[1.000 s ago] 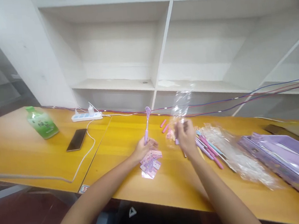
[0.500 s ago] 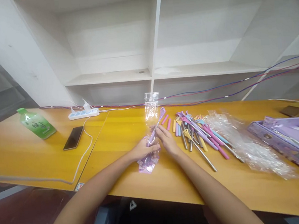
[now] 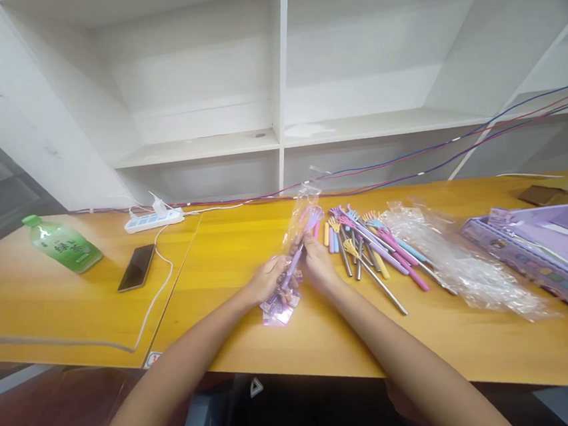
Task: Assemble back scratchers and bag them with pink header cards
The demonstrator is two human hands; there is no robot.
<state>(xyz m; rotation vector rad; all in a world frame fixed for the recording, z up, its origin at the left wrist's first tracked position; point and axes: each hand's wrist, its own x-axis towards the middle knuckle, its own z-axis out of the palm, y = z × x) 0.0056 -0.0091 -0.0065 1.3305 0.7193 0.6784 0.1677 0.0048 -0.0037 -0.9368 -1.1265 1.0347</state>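
Over the table's middle, a purple back scratcher (image 3: 313, 217) slants with its claw up and away from me. A clear plastic bag (image 3: 292, 224) with purple printing at its near end lies along it. I cannot tell whether the scratcher is inside the bag. My left hand (image 3: 269, 280) is closed around the scratcher's lower handle and the bag. Just below the claw, the fingers of my right hand (image 3: 317, 260) pinch the shaft, perhaps with bag film too. Right of my hands lies a pile of back scratchers (image 3: 375, 248) in yellow, pink, blue and purple.
Beyond the pile lie crumpled clear bags (image 3: 462, 263) and a purple box (image 3: 544, 255). At left are a green bottle (image 3: 66, 244), a phone (image 3: 136, 267), a power strip (image 3: 151, 219) and a white cable (image 3: 158, 289). Shelves (image 3: 197, 147) stand behind the table.
The bag's far end has tipped right, toward the claw, and now overlaps it. The claw has turned to show its spread fingers. My right hand has shifted slightly right, and the view has turned a little.
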